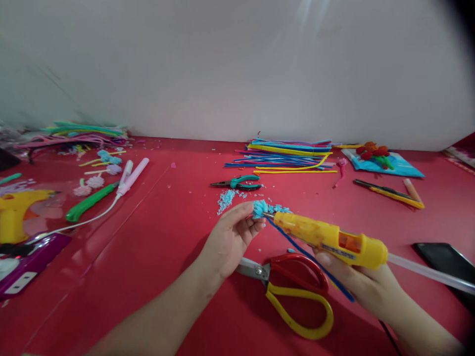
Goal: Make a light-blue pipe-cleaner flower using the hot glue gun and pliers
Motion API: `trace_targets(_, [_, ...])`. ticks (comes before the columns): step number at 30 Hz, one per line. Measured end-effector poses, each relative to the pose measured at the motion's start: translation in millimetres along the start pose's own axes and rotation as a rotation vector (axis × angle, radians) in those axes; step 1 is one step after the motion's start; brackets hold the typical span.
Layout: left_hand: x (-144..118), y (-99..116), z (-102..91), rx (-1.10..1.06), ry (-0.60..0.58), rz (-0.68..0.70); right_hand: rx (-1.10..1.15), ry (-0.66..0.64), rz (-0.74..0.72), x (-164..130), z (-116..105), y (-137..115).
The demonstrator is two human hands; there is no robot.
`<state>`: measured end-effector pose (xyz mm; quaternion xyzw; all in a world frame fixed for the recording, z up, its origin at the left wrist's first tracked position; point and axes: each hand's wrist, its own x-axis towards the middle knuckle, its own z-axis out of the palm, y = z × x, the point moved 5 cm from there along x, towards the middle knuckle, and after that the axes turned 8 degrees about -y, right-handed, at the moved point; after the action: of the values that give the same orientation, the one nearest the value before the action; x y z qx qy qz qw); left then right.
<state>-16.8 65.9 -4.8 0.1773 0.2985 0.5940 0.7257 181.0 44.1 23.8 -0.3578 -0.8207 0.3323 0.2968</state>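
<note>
My left hand [232, 237] pinches a small fluffy light-blue pipe-cleaner flower [261, 207] at its fingertips, and a blue stem [308, 257] trails from it down to the right. My right hand [361, 284] grips a yellow hot glue gun [330, 240] from below. The gun's metal nozzle touches the blue flower. A clear glue stick [426, 272] pokes out of the gun's back. Red-and-yellow scissors [297, 291] lie on the red table [166, 237] under both hands.
Teal-handled pliers [239, 183] and light-blue fluff scraps [225, 200] lie just behind my hands. A pile of coloured pipe cleaners [289, 155] sits at the back, a yellow utility knife [389, 193] and a black phone [443, 259] at right, a second glue gun [17, 212] at left.
</note>
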Motion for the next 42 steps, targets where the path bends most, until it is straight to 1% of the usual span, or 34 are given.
trace_targets(7, [1, -1, -2.9, -0.004, 0.056, -0.005, 0.063, -0.027, 0.022, 3, 2, 1])
trace_targets(14, [0, 0, -1.8, 0.006, 0.033, -0.001, 0.026, -0.038, 0.067, 1, 1, 3])
trace_targets(16, [1, 0, -2.3, 0.023, 0.007, 0.021, 0.004, -0.036, 0.088, 1, 1, 2])
trace_targets(19, [2, 2, -3.3, 0.081, -0.031, 0.094, -0.016, -0.028, 0.144, 3, 1, -1])
trace_targets(23, [3, 8, -5.5, 0.185, -0.009, 0.187, -0.043, -0.036, 0.209, 5, 2, -7])
trace_targets(25, [4, 10, -7.0, 0.167, 0.005, 0.202, 0.015, -0.02, 0.212, 4, 2, -6])
trace_targets(28, [8, 10, -12.1, 0.061, 0.05, 0.174, 0.193, 0.092, 0.288, 4, -6, 8])
trace_targets(30, [11, 9, -16.9, 0.002, 0.11, 0.131, 0.266, 0.162, 0.404, 6, -14, 25])
trace_targets(31, [12, 10, -18.9, -0.019, 0.139, 0.11, 0.251, 0.158, 0.465, 8, -17, 34])
trace_targets(32, [13, 11, -20.2, -0.036, 0.164, 0.1, 0.216, 0.132, 0.524, 11, -20, 43])
trace_targets(33, [14, 12, -20.7, -0.047, 0.178, 0.093, 0.176, 0.108, 0.552, 14, -22, 52])
trace_targets(35, [14, 15, -20.0, -0.06, 0.183, 0.096, -0.005, 0.067, 0.656, 18, -27, 71])
trace_targets(36, [14, 16, -19.1, -0.063, 0.178, 0.102, -0.056, 0.068, 0.691, 20, -30, 79])
trace_targets(39, [13, 15, -17.2, -0.066, 0.158, 0.099, -0.171, 0.043, 0.737, 24, -33, 99])
trace_targets(42, [12, 11, -17.1, -0.065, 0.15, 0.082, -0.374, 0.016, 0.782, 23, -39, 107])
